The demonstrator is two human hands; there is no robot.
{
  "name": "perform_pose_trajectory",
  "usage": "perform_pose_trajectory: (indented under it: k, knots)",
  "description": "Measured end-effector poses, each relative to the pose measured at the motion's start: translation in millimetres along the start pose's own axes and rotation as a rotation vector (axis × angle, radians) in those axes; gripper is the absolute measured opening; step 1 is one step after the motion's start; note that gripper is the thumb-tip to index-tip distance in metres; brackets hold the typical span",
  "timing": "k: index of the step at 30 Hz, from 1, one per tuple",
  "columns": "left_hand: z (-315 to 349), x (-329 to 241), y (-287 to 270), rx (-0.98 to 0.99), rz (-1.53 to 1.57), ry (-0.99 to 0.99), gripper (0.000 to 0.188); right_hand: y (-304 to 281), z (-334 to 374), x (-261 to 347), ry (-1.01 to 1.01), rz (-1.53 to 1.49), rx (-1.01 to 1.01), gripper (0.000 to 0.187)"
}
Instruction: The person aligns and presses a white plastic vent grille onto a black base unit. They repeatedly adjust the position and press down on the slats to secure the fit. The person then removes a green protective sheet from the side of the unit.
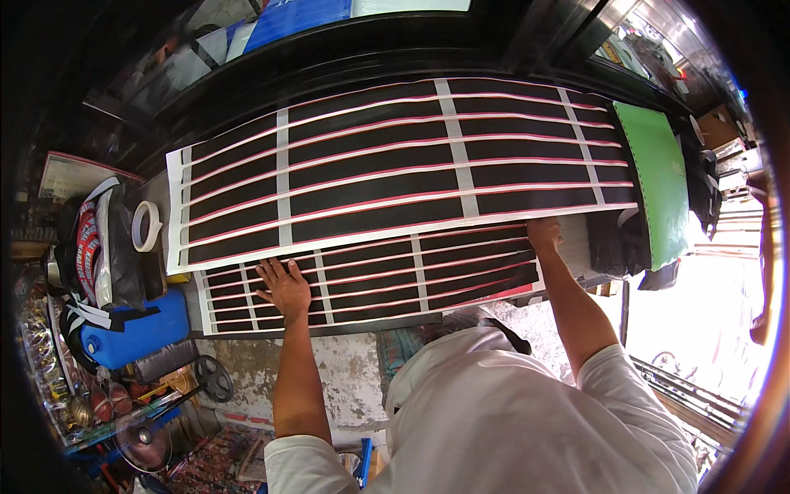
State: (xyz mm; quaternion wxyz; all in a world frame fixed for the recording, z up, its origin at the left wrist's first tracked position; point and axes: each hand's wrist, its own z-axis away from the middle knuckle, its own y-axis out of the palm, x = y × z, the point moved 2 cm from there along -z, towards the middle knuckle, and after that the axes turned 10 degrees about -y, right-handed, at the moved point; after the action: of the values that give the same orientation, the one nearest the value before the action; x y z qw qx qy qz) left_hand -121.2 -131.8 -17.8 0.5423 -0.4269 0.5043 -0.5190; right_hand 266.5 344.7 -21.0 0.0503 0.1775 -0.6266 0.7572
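Observation:
Two long black sheets with white-and-red stripes and grey cross bands lie on a table. The larger striped sheet (370, 152) is at the back and overlaps the far side of the smaller striped sheet (370, 280). My left hand (284, 288) lies flat on the smaller sheet, its fingers spread and the tips close to the larger sheet's near edge. At the smaller sheet's right end, my right hand (545, 235) has its fingers curled at the edge, right by the larger sheet. Its fingertips are partly hidden.
A green board (658, 181) stands by the larger sheet's right end, with black plastic (619, 243) beneath it. Left of the sheets are a roll of tape (147, 226) and a blue container (140, 333). A fan (144, 435) sits lower left. Black framing (370, 49) borders the table's back.

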Motion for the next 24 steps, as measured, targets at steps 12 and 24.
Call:
perform_pose_trajectory:
  k: [12, 24]
  knots:
    - [-5.0, -15.0, -2.9, 0.080, -0.016, 0.010, 0.077, -1.3, -0.8, -19.2, -0.050, 0.006, -0.130, 0.033]
    - [-5.6, -13.4, -1.3, 0.046, -0.028, 0.020, 0.077, 14.1, -27.6, -41.4, -0.017, -0.016, -0.056, 0.042]
